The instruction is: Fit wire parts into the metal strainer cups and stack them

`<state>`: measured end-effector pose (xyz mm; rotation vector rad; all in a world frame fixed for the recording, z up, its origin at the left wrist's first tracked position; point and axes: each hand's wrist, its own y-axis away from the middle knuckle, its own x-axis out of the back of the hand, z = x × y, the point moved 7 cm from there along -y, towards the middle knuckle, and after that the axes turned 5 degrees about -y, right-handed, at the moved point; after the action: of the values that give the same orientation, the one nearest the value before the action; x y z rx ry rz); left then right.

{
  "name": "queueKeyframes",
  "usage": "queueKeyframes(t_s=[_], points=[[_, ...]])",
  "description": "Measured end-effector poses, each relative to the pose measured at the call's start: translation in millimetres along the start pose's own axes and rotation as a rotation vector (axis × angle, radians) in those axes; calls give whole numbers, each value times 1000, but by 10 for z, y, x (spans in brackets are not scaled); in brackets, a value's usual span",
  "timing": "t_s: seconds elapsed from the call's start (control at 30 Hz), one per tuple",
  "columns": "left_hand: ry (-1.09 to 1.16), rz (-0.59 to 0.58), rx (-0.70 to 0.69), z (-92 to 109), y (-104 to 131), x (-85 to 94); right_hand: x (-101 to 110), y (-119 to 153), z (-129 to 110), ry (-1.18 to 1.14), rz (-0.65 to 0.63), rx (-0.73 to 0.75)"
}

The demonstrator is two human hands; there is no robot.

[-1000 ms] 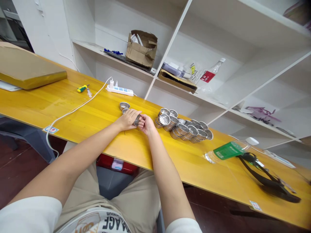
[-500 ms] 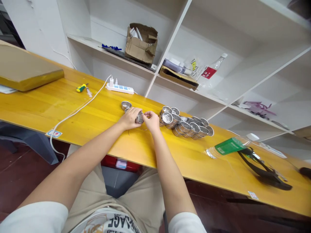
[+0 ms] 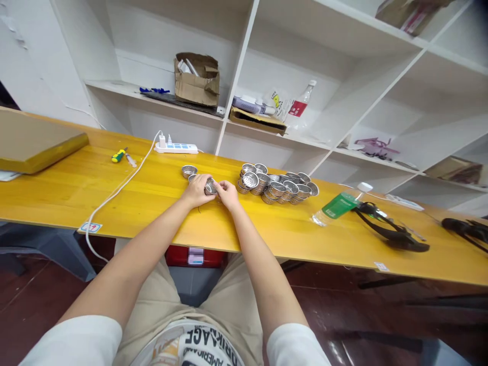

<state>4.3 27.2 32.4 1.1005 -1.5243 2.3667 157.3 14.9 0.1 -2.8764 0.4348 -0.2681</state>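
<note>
Between my two hands is a small perforated metal strainer basket (image 3: 209, 187), tilted with its mouth toward me. My left hand (image 3: 199, 191) wraps round its left side. The fingertips of my right hand (image 3: 226, 194) pinch at its right rim; a thin wire seems to be there, too fine to make out well. Just behind my left hand stand another strainer basket (image 3: 189, 171) and one more, partly hidden by my fingers. To the right of my right hand are stacks of similar strainer baskets (image 3: 250, 180), several of them grouped close together on the table.
The yellow table (image 3: 152, 203) carries a power strip (image 3: 176, 148), a white cable (image 3: 114, 195), a screwdriver (image 3: 119, 155) and a cardboard slab (image 3: 38, 142) on the left. Rightward lie a green-labelled bottle (image 3: 338, 205) and a black headset strap (image 3: 389, 234). White shelves (image 3: 244, 61) rise behind.
The camera view has turned, so the shelves and table appear shifted left and more level. Both hands keep the strainer basket at about the same spot on the table.
</note>
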Motion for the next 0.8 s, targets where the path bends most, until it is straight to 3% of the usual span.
queueKeyframes(t_s=[0.57, 0.7, 0.8], points=[[22, -23, 10, 40, 0, 14, -45, 28, 122, -223, -40, -229], [36, 8, 46, -4, -16, 113, 60, 28, 99, -269, 63, -269], [-12, 104, 122, -142, -27, 212, 198, -2, 147, -238, 194, -285]])
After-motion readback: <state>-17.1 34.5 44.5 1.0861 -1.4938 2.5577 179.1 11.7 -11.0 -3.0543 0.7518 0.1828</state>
